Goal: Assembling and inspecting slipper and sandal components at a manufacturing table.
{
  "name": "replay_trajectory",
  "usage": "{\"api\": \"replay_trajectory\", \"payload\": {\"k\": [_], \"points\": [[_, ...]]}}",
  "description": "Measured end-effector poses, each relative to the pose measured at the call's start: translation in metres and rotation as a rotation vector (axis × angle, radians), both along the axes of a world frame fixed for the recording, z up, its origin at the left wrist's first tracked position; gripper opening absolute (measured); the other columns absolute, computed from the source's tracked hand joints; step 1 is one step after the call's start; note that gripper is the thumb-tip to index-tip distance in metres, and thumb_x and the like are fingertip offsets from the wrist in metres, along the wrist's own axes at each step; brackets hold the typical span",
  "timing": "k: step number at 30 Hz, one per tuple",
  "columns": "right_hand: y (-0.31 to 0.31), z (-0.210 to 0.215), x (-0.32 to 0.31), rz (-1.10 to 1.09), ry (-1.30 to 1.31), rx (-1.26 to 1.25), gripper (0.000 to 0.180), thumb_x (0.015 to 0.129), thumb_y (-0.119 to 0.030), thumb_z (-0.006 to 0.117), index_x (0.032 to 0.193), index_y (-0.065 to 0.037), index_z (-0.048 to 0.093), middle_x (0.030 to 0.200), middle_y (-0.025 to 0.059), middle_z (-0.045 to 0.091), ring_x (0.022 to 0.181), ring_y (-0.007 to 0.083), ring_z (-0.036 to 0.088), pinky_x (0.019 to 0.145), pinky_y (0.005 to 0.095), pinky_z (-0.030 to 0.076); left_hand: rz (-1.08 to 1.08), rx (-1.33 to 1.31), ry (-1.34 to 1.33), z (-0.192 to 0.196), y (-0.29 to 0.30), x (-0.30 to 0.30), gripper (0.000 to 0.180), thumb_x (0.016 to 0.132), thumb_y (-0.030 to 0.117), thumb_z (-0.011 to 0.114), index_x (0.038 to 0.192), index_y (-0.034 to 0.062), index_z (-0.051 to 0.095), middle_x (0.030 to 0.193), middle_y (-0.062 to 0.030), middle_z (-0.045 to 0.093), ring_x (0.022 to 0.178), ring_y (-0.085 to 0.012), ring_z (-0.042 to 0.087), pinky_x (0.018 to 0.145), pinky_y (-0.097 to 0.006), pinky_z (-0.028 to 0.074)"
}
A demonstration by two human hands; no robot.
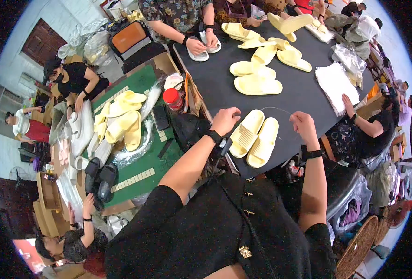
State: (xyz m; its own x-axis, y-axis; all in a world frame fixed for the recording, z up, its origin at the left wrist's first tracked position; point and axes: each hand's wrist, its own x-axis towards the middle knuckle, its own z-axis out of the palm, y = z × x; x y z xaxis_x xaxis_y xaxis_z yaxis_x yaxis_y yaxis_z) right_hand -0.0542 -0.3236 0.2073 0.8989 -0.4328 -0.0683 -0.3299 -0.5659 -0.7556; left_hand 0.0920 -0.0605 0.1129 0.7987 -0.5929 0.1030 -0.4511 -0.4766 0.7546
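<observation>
A pair of pale yellow slippers (255, 139) lies side by side at the near edge of the dark counter (303, 93), just in from its rim and close to the person's body. Their long axes run from lower left to upper right, and the ends seem to point away from the person, though the fisheye bend makes this hard to judge. The left hand (224, 120) hovers over the left slipper's far end with its fingers pinched together on a thin cord (275, 109). The right hand (302, 124) is just right of the pair, fingers closed on the cord's other end, so the cord arcs above the slippers. Beyond them a bare stretch of counter separates the pair from more yellow slippers (257, 79). A white stack (336, 83) lies near the right edge.
</observation>
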Motion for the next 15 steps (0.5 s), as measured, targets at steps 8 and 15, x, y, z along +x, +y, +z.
{"api": "replay_trajectory", "payload": {"k": [8, 15], "points": [[-0.024, -0.023, 0.037, 0.146, 0.057, 0.222, 0.02, 0.086, -0.014, 0.054, 0.073, -0.001, 0.062, 0.05, -0.0001, 0.046, 0.044, 0.0078, 0.039, 0.042, 0.0246, 0.03, 0.002, -0.013, 0.143, -0.006, 0.055, -0.026, 0.019, 0.078, 0.012, 0.064, 0.095, 0.0043, 0.064, 0.077, -0.0132, 0.066, 0.07, -0.0228, 0.064, 0.065, -0.031, 0.05], [-0.033, -0.039, 0.056, 0.227, 0.2, 0.269, 0.021, 0.088, -0.015, 0.054, 0.074, -0.001, 0.06, 0.052, -0.0021, 0.044, 0.044, 0.0065, 0.037, 0.041, 0.0233, 0.027, 0.004, 0.018, 0.24, -0.038, 0.085, -0.061, 0.017, 0.078, 0.013, 0.062, 0.093, 0.0048, 0.065, 0.079, -0.0147, 0.065, 0.076, -0.0271, 0.065, 0.069, -0.035, 0.05]]}}
